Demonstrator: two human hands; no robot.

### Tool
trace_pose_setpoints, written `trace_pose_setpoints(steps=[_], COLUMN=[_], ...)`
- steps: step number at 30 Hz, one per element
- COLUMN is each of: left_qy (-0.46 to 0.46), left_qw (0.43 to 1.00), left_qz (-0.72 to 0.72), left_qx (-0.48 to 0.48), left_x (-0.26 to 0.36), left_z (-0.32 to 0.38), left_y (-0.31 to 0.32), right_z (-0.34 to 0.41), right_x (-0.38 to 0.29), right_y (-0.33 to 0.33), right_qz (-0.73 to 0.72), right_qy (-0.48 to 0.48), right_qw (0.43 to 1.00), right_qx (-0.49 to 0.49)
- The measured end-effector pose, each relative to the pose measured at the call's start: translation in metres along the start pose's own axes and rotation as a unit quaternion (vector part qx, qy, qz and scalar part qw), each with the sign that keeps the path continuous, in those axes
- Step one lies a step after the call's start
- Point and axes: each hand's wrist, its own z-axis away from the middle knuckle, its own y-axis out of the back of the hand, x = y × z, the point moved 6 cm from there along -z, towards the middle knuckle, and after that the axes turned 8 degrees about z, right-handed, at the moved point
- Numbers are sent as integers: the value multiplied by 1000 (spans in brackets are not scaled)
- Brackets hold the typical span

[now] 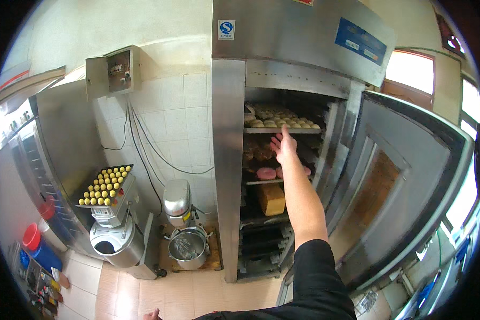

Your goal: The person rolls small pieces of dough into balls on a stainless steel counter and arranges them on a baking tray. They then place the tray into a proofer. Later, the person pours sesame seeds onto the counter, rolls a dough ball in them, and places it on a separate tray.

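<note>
My right hand [284, 147] reaches into a tall stainless-steel cabinet [229, 168] whose door stands wide. Its fingers are spread and nothing is seen in them. The thumb tip overlaps the front rim of a metal tray [264, 130]; whether it touches cannot be told. Rows of pale dough pieces [282, 123] cover that tray. On a lower shelf sit round pink pieces [266, 173], partly hidden by my forearm, with brown items [260, 153] in shadow above them. Below is a golden loaf-shaped block [273, 199]. Only part of my left hand [153, 315] shows, at the bottom edge.
The cabinet door [408, 168] swings out on the right. Left of the cabinet stand a planetary mixer [177, 200] and a steel machine [118, 240] topped by a tray of yellow balls [105, 186]. Cables [144, 140] hang from an electrical box [124, 72].
</note>
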Motion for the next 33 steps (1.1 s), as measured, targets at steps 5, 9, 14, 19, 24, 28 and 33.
trace_pose_setpoints(steps=[5, 9, 14, 19, 24, 28, 33], left_qy=[90, 60, -93, -85, 20, 128, 154], left_qw=[990, 988, 947, 807, 562, 443, 453], left_qz=[39, 123, 41, 195, 421, 571, 536], left_qx=[-99, -70, -306, -551, -712, -679, -695], left_x=[-43, -6, 176, 349, 541, 633, 654], left_z=[-25, -70, -80, -40, 16, 47, 73], left_y=[-47, -114, -242, -351, -465, -527, -583], right_z=[-70, -90, -48, 95, 244, 364, 521], right_x=[1, 9, -13, -63, -109, -135, -118], right_y=[-23, -30, -12, 33, 84, 117, 126], right_qz=[-142, -262, -260, -194, -136, -82, -96], right_qy=[-49, -66, -73, -51, 4, 88, 142], right_qw=[988, 954, 952, 969, 987, 991, 977], right_qx=[-30, -130, -144, -141, -92, 61, 130])
